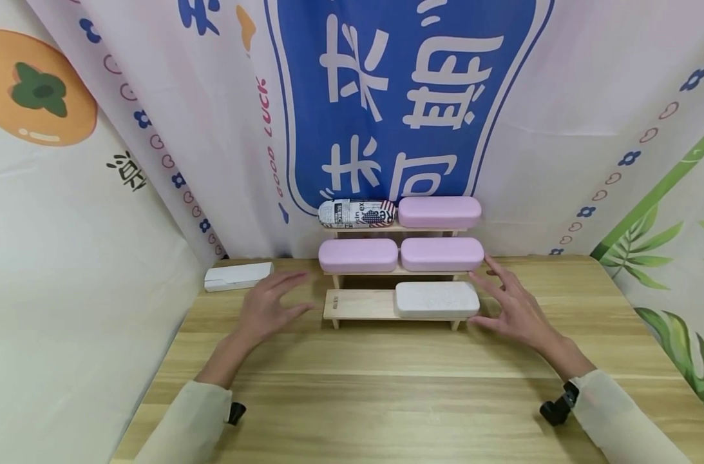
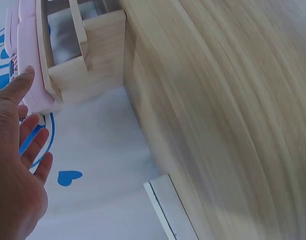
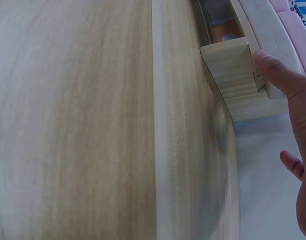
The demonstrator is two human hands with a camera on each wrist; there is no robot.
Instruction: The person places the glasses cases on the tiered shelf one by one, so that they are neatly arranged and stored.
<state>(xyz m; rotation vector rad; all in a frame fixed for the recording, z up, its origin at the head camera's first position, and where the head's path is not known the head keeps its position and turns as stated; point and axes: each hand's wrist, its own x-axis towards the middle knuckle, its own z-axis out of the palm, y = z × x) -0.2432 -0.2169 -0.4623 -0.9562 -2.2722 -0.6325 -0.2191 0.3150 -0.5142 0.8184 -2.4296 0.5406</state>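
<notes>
A three-tier wooden stand [image 1: 360,304] holds several glasses cases. On its bottom tier, a white glasses case [image 1: 437,299] sits at the right, beside bare wood. Two lilac glasses cases [image 1: 358,256] fill the middle tier; a newspaper-print case [image 1: 356,214] and a pink case [image 1: 439,212] lie on top. My right hand [image 1: 511,306] is at the stand's right end, fingers spread, thumb tip [image 3: 261,59] right at the white case's lower edge. Left of the stand my left hand [image 1: 268,308] hovers with fingers apart, holding nothing.
A flat white case [image 1: 236,277] lies on the wooden table [image 1: 375,399] at the back left, just behind my left hand. A printed cloth [image 1: 560,148] hangs right behind the stand, and a pale cloth wall borders the table's left side.
</notes>
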